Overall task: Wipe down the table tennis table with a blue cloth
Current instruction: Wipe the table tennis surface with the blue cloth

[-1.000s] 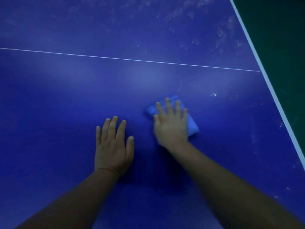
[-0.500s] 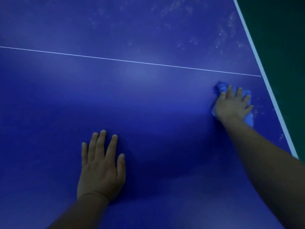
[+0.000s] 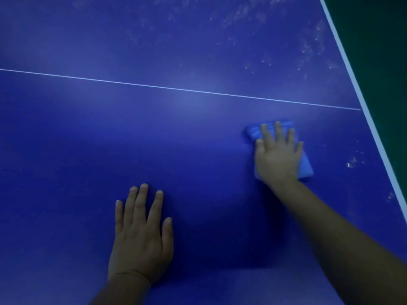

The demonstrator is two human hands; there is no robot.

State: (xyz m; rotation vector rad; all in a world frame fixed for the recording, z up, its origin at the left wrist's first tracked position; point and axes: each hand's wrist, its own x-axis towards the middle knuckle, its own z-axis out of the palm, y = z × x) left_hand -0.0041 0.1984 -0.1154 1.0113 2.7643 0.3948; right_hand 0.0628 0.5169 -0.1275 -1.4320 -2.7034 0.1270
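**On the desk's right side, a wiping pass is under way**

Across the head view, the person is leaning over the blue desk (image 3: 198, 139), which is filling nearly the whole picture. The right hand (image 3: 278, 157) is lying flat with fingers spread, pressing down on the blue cloth (image 3: 305, 168); it is not gripping the cloth but pinning it under the palm, with folded edges showing past the fingertips and beside the heel of the hand. The left hand (image 3: 141, 236) is resting open and flat on the bare surface nearer the person, holding nothing, seemingly bracing the body.

The cloth is sitting just on the near side of the thin white line (image 3: 176, 89), near the white edge stripe (image 3: 374, 126). Pale dusty specks (image 3: 352, 161) are showing between cloth and edge, and a wider scatter of smudges (image 3: 253, 14) is lying beyond the line. By this reading, the near right section is being wiped; the next move is calling for pushing the cloth outward over those specks, then reaching past the line.
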